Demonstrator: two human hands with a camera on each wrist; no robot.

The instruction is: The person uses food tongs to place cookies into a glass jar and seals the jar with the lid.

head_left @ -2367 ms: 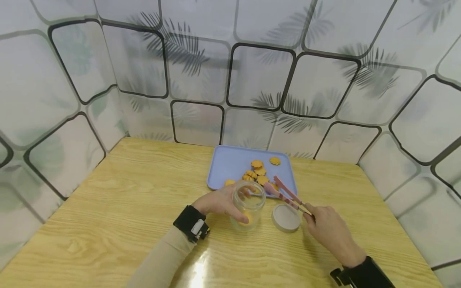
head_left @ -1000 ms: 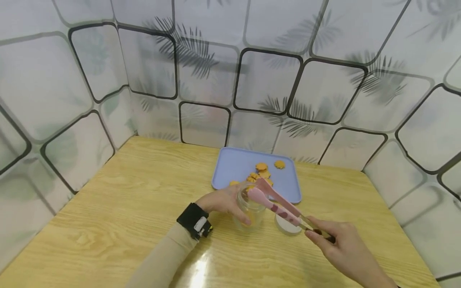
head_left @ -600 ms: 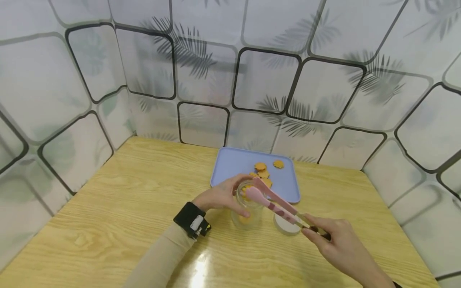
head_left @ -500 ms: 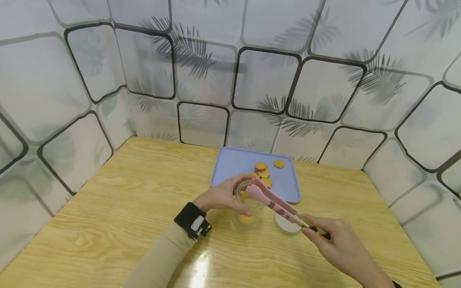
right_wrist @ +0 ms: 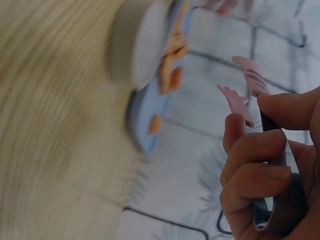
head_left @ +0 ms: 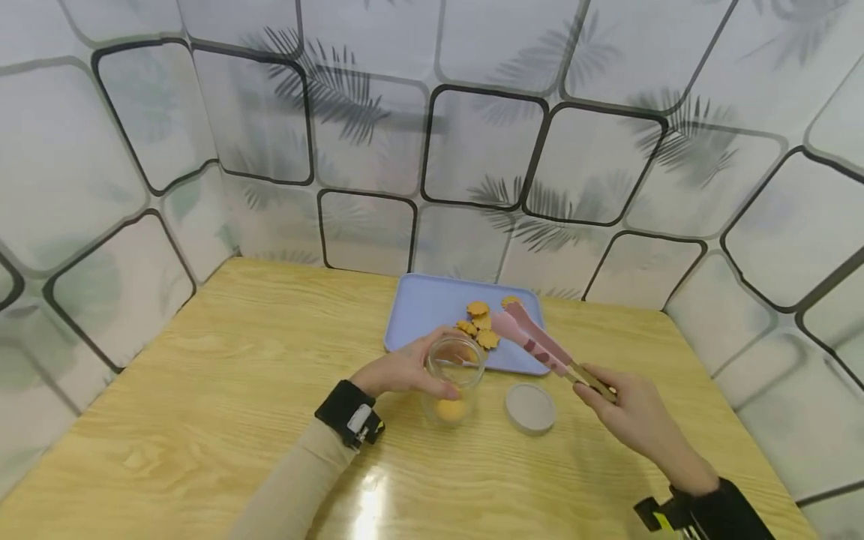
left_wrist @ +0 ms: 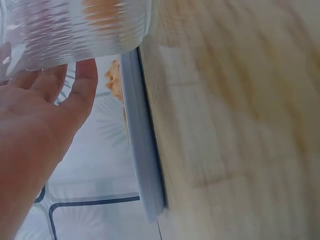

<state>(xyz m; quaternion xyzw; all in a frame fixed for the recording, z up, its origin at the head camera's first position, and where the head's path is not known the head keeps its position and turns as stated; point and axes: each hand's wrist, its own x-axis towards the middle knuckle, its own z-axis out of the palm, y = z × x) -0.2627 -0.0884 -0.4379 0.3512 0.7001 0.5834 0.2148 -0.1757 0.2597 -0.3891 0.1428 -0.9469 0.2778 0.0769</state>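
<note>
My left hand [head_left: 403, 369] grips a clear glass jar [head_left: 467, 386], its fingers curled round the side. The jar stands uncovered, mouth up, with a yellow-orange cookie [head_left: 450, 409] low inside; its ribbed wall [left_wrist: 75, 37] fills the top of the left wrist view. In my right hand [head_left: 641, 420] is a pair of food tongs [head_left: 540, 352] with pink tips and metal arms, held between thumb and fingers. The tips [right_wrist: 252, 75] stand apart with nothing between them and overlap the right part of the blue tray [head_left: 421, 304]. Several flower-shaped cookies [head_left: 487, 340] lie on that tray.
A pale round lid [head_left: 530, 409] lies on the wooden table [head_left: 270, 330], right of the jar and in front of the tray. Behind the tray, a patterned curtain [head_left: 371, 232] closes off the table's back and sides.
The tongs moved to the jar's mouth with a cookie and let it go; it dropped into the jar. The tongs have since swung right, over the tray. The left hand keeps hold of the jar.
</note>
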